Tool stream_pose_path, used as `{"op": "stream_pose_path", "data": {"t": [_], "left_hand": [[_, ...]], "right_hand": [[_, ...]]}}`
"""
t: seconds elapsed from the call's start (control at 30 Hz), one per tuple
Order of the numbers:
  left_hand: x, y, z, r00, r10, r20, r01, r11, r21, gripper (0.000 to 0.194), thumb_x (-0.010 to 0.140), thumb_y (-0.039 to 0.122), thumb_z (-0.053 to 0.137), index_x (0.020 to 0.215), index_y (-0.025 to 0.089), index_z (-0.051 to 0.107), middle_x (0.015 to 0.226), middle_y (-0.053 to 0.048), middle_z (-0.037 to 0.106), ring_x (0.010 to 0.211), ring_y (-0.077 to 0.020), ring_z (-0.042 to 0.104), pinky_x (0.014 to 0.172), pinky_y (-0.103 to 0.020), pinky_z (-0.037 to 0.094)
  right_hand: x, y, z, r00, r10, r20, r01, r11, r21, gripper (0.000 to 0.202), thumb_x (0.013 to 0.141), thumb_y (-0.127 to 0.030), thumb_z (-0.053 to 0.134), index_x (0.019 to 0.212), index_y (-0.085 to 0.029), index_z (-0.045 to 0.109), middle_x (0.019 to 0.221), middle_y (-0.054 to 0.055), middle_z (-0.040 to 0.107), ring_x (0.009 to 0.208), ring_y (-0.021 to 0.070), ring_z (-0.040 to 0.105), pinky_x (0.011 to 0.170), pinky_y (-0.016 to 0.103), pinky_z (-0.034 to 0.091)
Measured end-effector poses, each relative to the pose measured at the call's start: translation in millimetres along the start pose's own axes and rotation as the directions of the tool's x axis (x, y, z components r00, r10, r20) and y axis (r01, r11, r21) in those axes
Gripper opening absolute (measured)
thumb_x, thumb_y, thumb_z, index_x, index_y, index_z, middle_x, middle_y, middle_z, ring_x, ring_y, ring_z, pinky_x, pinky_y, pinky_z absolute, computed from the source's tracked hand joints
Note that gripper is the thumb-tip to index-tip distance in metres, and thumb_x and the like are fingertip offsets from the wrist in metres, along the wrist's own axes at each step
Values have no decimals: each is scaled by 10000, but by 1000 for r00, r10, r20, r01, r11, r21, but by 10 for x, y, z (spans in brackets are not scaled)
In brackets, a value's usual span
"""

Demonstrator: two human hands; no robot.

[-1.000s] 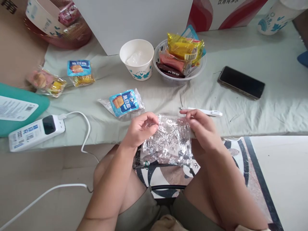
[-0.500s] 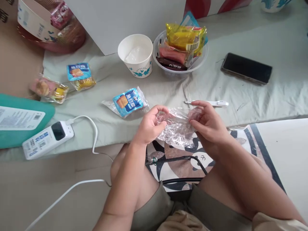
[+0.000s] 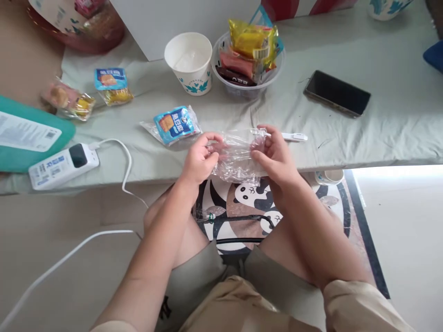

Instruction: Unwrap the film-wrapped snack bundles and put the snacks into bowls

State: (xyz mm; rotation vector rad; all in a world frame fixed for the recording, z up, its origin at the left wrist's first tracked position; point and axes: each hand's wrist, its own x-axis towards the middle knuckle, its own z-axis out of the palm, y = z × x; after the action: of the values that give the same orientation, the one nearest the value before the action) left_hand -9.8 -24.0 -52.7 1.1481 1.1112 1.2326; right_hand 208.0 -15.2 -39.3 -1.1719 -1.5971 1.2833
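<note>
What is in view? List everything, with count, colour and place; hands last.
Plastic film: one, clear, between hands
Paper cups: three, white-blue; beside bowl, in basket, top right
Bowl: one, clear, back centre, holding assorted packets
Loose packets: three, mixed colours, left
Basket: one, reddish, top left
Boxes: two, greyish and red-white, back
Container: one, green, left
Power bank: one, white, left, with white cable
Phone: one, black, right
Tool: one, white, behind right hand
Cloth: one, pale green, tabletop
Unclear object: one, blue, right edge
Panda mat: one, multicoloured, floor
Hands: two, bare, centre
</note>
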Motion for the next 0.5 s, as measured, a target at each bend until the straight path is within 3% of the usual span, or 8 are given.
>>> {"op": "stream_pose_path", "data": {"t": [0.17,0.37,0.5], "left_hand": [[56,29,23,993,-27,-114,30,999,26,334,632,83,722,923,209,616,1001,-26,656,930,-219,735,671,-303,630],[82,-35,155,987,-27,-155,43,994,101,282,713,71,738,919,217,613,911,3,655,927,-177,713,729,-303,606],[97,-114,222,987,22,-157,6,984,178,344,678,-14,656,934,211,614,1004,-12,657,909,-165,727,735,-292,605]], "right_hand": [[-70,65,-37,995,-55,82,64,992,-107,583,902,-181,519,1463,-251,374,1024,48,672,845,175,629,781,340,549],[-54,199,-139,987,-145,72,147,989,-17,571,879,-105,542,1412,-279,432,948,23,669,794,177,609,763,367,551],[2,351,-143,983,-180,23,179,983,38,551,927,-122,522,1433,-300,395,925,20,631,779,177,599,737,369,552]]}}
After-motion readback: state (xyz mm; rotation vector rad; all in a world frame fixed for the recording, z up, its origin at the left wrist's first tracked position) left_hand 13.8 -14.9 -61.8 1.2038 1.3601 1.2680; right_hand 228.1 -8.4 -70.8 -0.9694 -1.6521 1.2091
